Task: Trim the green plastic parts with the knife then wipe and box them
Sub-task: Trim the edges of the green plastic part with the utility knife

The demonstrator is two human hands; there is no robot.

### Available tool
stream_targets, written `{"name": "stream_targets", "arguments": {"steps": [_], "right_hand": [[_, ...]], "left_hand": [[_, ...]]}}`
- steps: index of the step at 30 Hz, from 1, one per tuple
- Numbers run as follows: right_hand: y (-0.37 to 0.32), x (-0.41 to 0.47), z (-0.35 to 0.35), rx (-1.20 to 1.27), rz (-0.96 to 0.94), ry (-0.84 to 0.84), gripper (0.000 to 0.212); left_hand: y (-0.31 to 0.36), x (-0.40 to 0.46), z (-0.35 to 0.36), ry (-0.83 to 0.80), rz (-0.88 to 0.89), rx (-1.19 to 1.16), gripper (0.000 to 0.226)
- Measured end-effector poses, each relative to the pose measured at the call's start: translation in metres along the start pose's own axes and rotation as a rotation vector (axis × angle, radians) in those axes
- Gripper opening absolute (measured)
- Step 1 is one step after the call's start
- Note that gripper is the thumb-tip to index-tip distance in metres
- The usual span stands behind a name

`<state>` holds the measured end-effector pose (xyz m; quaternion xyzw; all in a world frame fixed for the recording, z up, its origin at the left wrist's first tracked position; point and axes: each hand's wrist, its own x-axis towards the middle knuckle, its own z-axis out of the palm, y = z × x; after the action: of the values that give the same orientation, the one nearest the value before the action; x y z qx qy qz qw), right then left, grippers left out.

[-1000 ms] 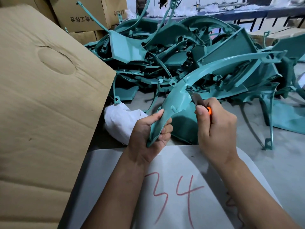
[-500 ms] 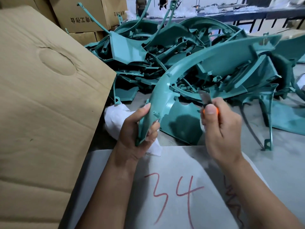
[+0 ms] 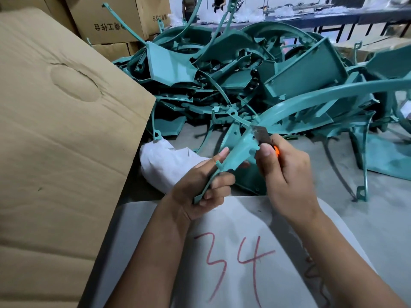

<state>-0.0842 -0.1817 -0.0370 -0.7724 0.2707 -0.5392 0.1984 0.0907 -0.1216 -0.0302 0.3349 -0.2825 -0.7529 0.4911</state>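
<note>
Knife blade is right on the edge of the green part you're holding.

Your left hand (image 3: 200,185) is wrapped around the near end of the long curved green plastic part (image 3: 240,150), thumb on top, and the rest of it arcs up and off to the right over the big heap of green plastic parts (image 3: 233,78). Your right hand (image 3: 287,174) is clenched on the orange-handled utility knife (image 3: 262,135), thumb pressed by the blade. A crumpled white cloth (image 3: 169,165) sits just left of your hands, beside the brown cardboard box flap (image 3: 62,130).

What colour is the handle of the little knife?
Orange. The knife has a grey blade, and its handle peeks out of the right hand in the head view.
</note>
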Motion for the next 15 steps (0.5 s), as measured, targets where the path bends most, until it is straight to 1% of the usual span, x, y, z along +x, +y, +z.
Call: {"name": "stream_targets", "arguments": {"steps": [3, 5, 8, 10, 12, 14, 15], "right_hand": [[0.0013, 0.0, 0.0011, -0.109, 0.013, 0.083, 0.035], [-0.0005, -0.0008, 0.0025, -0.247, 0.014, 0.156, 0.03], [-0.0011, -0.0027, 0.0042, -0.418, 0.037, 0.254, 0.035], [-0.0003, -0.0027, 0.0045, -0.414, 0.007, 0.268, 0.034], [0.0018, -0.0013, 0.0041, -0.334, -0.03, 0.221, 0.032], [0.0036, 0.0007, 0.0033, -0.264, -0.04, 0.165, 0.03], [0.0036, 0.001, 0.0029, -0.242, -0.05, 0.135, 0.028]], "left_hand": [[0.0005, 0.0006, -0.0045, -0.029, -0.042, -0.048, 0.044], [0.0011, 0.001, -0.0058, -0.04, -0.063, -0.07, 0.048], [-0.0015, 0.0035, -0.0056, -0.083, -0.089, -0.155, 0.041], [-0.0032, 0.0039, -0.0046, -0.117, -0.102, -0.23, 0.042], [-0.0048, 0.0032, -0.0035, -0.148, -0.123, -0.298, 0.038], [-0.0043, 0.0016, -0.0027, -0.183, -0.14, -0.351, 0.031], [-0.0041, 0.0008, -0.0028, -0.201, -0.142, -0.362, 0.031]]}}
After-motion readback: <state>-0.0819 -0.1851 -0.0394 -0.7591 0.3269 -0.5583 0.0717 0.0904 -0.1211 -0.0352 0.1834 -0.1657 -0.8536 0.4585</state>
